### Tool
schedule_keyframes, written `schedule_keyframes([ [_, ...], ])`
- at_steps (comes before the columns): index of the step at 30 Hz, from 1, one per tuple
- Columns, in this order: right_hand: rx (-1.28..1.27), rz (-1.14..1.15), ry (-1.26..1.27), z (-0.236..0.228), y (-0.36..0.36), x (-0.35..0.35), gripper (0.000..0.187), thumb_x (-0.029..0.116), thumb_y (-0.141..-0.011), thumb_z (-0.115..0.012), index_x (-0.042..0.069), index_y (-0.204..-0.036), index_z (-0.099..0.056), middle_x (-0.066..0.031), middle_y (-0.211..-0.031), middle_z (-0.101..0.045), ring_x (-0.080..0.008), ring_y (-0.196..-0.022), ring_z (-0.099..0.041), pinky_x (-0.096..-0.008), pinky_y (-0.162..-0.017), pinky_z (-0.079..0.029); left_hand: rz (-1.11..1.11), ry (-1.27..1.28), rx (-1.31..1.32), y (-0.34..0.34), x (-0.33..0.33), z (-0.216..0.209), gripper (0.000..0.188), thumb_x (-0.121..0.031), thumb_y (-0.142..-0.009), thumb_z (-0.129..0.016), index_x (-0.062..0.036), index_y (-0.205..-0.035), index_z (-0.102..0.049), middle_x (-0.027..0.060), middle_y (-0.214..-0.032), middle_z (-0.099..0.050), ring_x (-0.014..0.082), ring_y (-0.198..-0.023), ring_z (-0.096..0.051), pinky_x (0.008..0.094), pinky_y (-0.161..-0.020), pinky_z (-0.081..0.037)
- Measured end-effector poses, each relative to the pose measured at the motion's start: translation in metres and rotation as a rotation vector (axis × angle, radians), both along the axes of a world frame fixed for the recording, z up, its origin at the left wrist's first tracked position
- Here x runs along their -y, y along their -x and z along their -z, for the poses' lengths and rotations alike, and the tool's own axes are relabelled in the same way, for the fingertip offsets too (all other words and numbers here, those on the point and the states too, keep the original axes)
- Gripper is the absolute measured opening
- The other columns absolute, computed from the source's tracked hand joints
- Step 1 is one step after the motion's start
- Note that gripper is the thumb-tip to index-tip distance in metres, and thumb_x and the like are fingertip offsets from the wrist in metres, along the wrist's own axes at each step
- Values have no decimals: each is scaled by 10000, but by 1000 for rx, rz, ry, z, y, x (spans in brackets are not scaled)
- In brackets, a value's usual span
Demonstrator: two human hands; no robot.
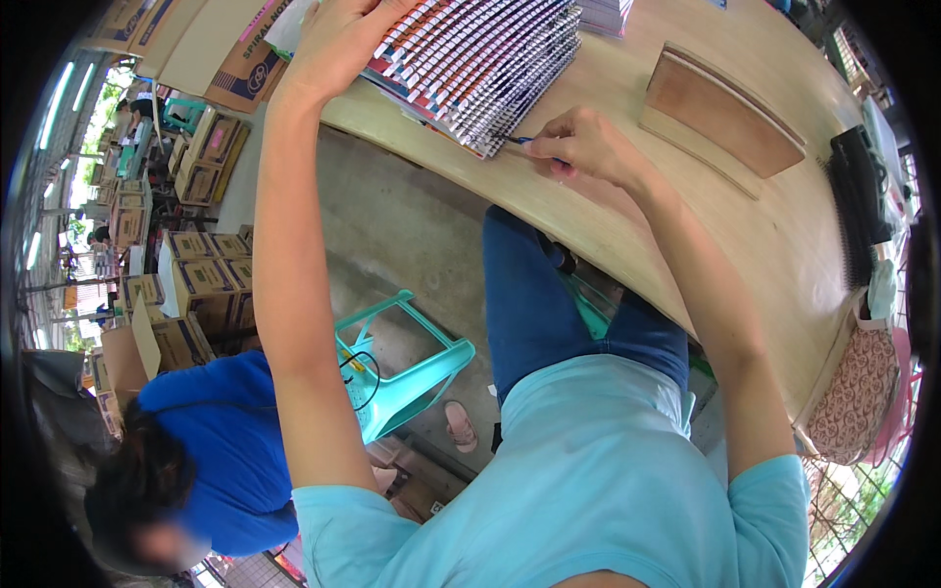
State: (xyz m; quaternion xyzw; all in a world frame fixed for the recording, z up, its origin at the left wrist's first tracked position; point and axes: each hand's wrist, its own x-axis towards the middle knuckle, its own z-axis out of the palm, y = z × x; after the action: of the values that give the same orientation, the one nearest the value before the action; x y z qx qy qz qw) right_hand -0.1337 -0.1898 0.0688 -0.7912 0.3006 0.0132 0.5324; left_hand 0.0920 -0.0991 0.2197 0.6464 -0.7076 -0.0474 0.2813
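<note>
A stack of spiral notebooks point(480, 69) lies near the table's left edge, its rows of coil bindings facing up and toward me. My left hand point(348, 34) rests against the stack's left side. The picture's top edge cuts off most of its fingers, so its grip is unclear. Closed in a pinch, my right hand point(578, 142) holds a small blue-handled tool point(521, 140) that looks like pliers or cutters. Its tip is at the coil ends on the stack's near right corner. My fingers hide part of the tool.
On the wooden table point(627, 206) a brown wooden stand point(720, 113) sits to the right. Dark binding coils point(858, 206) and a patterned pouch point(853, 397) lie at the far right. A turquoise stool point(412, 377), a person in blue point(221, 451) and cardboard boxes point(201, 279) are at left.
</note>
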Motion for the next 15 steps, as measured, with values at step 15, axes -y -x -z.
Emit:
schedule_keyframes([
  [15, 359, 121, 793, 47, 8, -45, 311, 267, -802, -737, 27, -999, -721, -175, -836, -672, -318, -750, -652, -391, -707, -531, -36, -23, -13, 1, -1, 0, 541, -413, -1018, -478, -16, -1382, -526, 112, -1500, -440, 263, -1437, -306, 355, -1165, -232],
])
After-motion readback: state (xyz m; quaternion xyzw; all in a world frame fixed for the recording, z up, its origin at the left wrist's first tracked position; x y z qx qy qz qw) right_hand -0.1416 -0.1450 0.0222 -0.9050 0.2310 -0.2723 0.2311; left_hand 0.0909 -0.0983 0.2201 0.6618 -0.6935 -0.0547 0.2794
